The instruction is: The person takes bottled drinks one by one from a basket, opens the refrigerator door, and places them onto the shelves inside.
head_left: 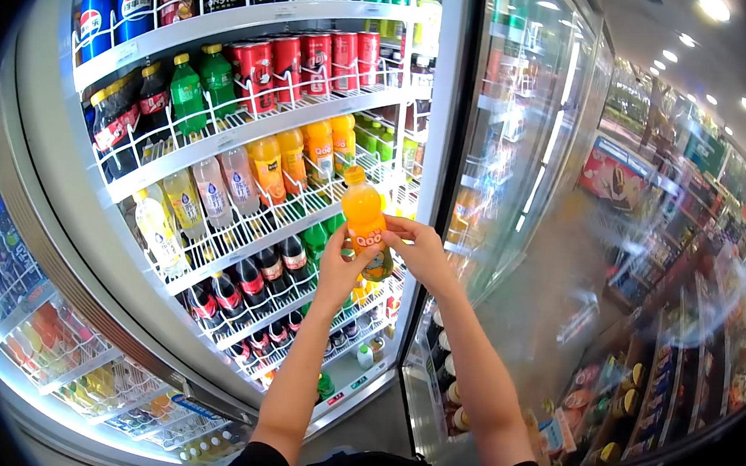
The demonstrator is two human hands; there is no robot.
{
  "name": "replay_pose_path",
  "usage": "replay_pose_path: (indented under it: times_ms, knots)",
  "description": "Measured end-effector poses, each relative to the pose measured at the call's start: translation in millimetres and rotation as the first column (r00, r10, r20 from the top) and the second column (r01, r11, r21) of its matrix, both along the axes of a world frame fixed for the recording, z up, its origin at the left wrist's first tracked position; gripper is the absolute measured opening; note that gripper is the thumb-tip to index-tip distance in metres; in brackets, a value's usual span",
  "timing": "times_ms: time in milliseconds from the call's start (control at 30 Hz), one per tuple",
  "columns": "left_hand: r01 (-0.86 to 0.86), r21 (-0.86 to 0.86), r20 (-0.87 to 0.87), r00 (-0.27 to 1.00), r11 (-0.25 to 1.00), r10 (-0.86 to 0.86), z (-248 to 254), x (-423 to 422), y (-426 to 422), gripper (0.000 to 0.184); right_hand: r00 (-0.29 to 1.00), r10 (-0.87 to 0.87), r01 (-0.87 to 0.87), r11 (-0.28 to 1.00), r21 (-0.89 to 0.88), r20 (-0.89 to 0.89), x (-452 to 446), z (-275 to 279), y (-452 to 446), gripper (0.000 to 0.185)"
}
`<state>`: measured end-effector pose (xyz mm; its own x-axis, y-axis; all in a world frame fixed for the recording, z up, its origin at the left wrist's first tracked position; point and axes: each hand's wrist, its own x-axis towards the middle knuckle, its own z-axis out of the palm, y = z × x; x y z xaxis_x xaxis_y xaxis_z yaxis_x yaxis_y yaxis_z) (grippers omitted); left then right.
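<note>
The left hand (340, 270) and right hand (420, 253) pinch an orange drink bottle (364, 207) from both sides, cap up, before stocked fridge shelves (209, 149).

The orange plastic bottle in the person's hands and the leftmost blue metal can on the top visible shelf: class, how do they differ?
The orange plastic bottle is held in the left hand and right hand; the leftmost blue metal can stands on the white shelf.
The bottle narrows to a capped neck; the can is a neckless cylinder.
The bottle is mostly orange; the can is mostly blue.
Both are drink containers.
</note>
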<state>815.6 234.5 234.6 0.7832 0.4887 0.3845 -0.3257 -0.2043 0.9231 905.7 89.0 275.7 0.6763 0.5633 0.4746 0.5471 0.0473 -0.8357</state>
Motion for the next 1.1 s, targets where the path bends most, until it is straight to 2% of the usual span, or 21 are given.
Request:
replay_pose_path:
  times_ms: [33,67,167,200,267,367,433,533,633,700,800,833,900,933,967,1000,1033,1067,1100]
  knots:
    - [-0.017,0.063,-0.038,0.999,0.998,0.02,2,5,11,0.064,1.0,-0.006,0.006,1.0,-0.005,0.011,4,2,10,0.038]
    - [-0.043,0.141,0.028,0.999,0.989,0.04,1,16,24,0.063,1.0,-0.019,0.018,1.0,0.006,0.025,7,1,18,0.04]
    - [-0.074,0.222,0.068,0.996,0.972,0.06,8,39,49,0.07,0.994,-0.1,0.099,0.995,0.025,0.032,6,11,39,0.041]
    - [-0.066,0.223,0.054,0.997,0.973,0.055,9,44,53,0.07,0.998,-0.065,0.065,0.993,0.097,-0.005,6,11,45,0.041]
    - [-0.11,0.272,0.109,0.991,0.956,0.083,18,58,60,0.068,0.996,-0.084,0.082,0.989,0.127,0.01,25,6,58,0.042]
    - [-0.091,0.313,0.101,0.993,0.946,0.063,46,65,66,0.069,0.995,-0.097,0.09,0.981,0.17,0.035,41,16,71,0.041]
    - [-0.149,0.374,0.113,0.987,0.915,0.114,56,75,79,0.069,0.994,-0.096,0.083,0.975,0.206,0.054,42,27,79,0.042]
    - [-0.222,0.409,0.248,0.96,0.885,0.127,64,91,95,0.067,0.998,-0.044,0.034,0.968,0.249,0.036,63,31,102,0.04]
    - [-0.203,0.425,0.257,0.962,0.882,0.097,70,106,113,0.065,1.0,-0.005,-0.002,0.968,0.25,0.027,92,25,130,0.037]
    - [-0.249,0.408,0.306,0.944,0.878,0.126,69,119,122,0.063,0.996,0.091,-0.083,0.921,0.381,-0.003,108,19,148,0.037]
    - [-0.346,0.554,0.257,0.936,0.757,0.241,58,131,142,0.061,0.996,0.08,-0.09,0.941,0.325,0.045,120,13,158,0.038]
    - [-0.351,0.552,0.26,0.934,0.756,0.244,54,133,146,0.061,0.996,0.069,-0.085,0.952,0.295,0.064,133,2,165,0.038]
    - [-0.335,0.634,0.112,0.932,0.697,0.345,43,142,152,0.062,0.989,0.098,-0.126,0.945,0.302,0.108,149,-10,174,0.041]
    - [-0.411,0.694,0.191,0.896,0.591,0.4,38,150,154,0.063,0.994,0.066,-0.086,0.963,0.254,0.087,148,-8,171,0.041]
    - [-0.418,0.691,0.198,0.894,0.59,0.401,34,156,158,0.063,0.997,0.032,-0.045,0.978,0.205,0.068,149,-4,169,0.041]
    - [-0.465,0.741,0.252,0.862,0.484,0.441,31,160,158,0.061,0.989,-0.013,-0.019,0.977,0.212,0.148,153,-4,171,0.039]
    - [-0.503,0.782,0.308,0.826,0.369,0.472,30,163,159,0.06,0.988,-0.009,-0.024,0.978,0.209,0.152,157,-4,171,0.039]
    - [-0.442,0.799,0.225,0.848,0.406,0.48,29,166,163,0.065,0.982,-0.022,-0.001,0.993,0.121,0.19,161,-4,171,0.035]
    - [-0.443,0.8,0.225,0.846,0.404,0.483,28,168,165,0.065,0.973,-0.033,0.026,0.999,0.034,0.228,162,-4,172,0.031]
